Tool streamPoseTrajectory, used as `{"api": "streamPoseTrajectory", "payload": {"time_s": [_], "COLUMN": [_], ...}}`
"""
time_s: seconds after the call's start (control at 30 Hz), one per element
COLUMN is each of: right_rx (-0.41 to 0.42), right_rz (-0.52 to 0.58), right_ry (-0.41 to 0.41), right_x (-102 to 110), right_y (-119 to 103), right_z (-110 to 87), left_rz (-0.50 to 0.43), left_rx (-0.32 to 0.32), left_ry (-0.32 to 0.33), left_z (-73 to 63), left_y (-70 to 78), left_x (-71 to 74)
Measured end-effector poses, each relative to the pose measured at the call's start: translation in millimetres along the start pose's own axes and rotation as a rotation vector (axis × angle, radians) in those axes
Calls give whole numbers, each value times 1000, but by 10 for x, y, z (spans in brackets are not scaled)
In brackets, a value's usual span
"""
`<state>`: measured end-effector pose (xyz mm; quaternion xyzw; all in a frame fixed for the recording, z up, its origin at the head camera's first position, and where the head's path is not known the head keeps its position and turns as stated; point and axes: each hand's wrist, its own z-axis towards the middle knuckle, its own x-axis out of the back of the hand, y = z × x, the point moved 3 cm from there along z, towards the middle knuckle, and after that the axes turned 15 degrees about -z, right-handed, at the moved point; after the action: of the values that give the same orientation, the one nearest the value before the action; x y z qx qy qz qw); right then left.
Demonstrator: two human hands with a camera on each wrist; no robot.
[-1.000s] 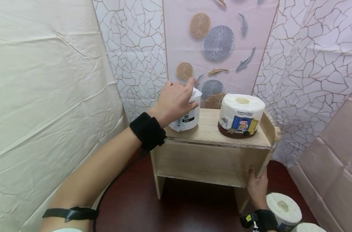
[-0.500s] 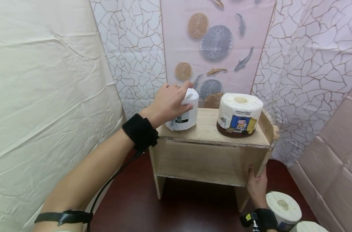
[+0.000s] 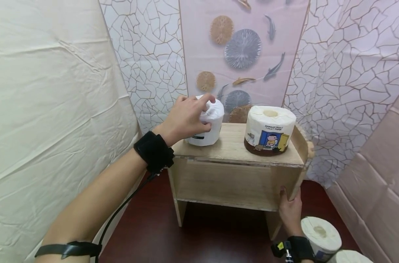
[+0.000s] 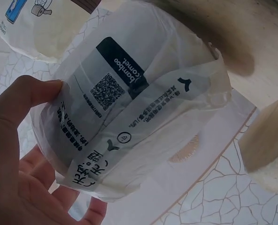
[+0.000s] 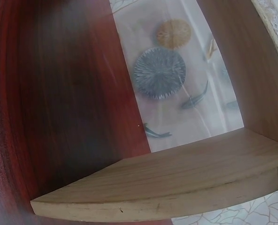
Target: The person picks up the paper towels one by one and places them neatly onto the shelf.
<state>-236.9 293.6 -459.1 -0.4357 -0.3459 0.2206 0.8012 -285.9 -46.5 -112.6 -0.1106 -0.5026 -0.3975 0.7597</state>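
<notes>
My left hand point(image 3: 186, 118) holds a wrapped toilet paper roll point(image 3: 212, 126) by its upper part, over the left end of the top board of a small wooden shelf point(image 3: 234, 146). In the left wrist view, the thumb lies on one side of the roll's wrapper point(image 4: 143, 89), which has a QR code and dark print, and the fingers curl at the other side. A second toilet paper roll point(image 3: 268, 131), with a cartoon print and brown base, stands upright on the right of that board. Lower down, my right hand point(image 3: 289, 210) grips the shelf's right side panel point(image 5: 176, 183).
Two more toilet paper rolls point(image 3: 324, 237) stand at the lower right beside my right wrist. The shelf is on a dark red table point(image 3: 219, 241). Cloth-covered walls point(image 3: 68, 109) close in at left, right and back.
The left hand has turned the held roll, so its printed label has swung left and mostly out of sight in the head view. The right hand keeps its grip on the shelf.
</notes>
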Motion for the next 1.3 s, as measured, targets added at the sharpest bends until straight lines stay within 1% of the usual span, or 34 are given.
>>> {"api": "streamPoseTrajectory", "payload": {"time_s": [0.17, 0.3, 0.43, 0.57, 0.67, 0.73, 0.87, 1.1, 1.17, 1.3], "right_rx": [-15, -4, 4, 24, 26, 12, 5, 8, 11, 10], "right_rz": [-2, -5, -13, -2, 0, -12, -20, -39, -36, -25], "right_ry": [-19, -22, -18, -12, -13, -23, -36, -23, -18, -9], "right_x": [0, -2, 2, -2, -8, -15, -25, -10, -1, 10], "right_y": [-9, -17, -28, -33, -30, -31, -33, -31, -32, -18], "right_z": [6, -6, -14, -5, -3, -7, -16, -30, -26, -10], "left_rz": [-18, -28, -48, -59, -64, -68, -82, -140, -153, -148], "left_rx": [-3, -4, -31, -70, -82, -81, -59, -13, -12, -25], "left_ry": [7, -1, -2, 13, 16, 9, -9, -43, -46, -43], "left_z": [-21, -40, -59, -78, -89, -95, -102, -113, -119, -123], "left_y": [-15, -28, -51, -72, -82, -82, -82, -122, -141, -175], "left_x": [26, 32, 35, 38, 37, 37, 38, 32, 28, 14]}}
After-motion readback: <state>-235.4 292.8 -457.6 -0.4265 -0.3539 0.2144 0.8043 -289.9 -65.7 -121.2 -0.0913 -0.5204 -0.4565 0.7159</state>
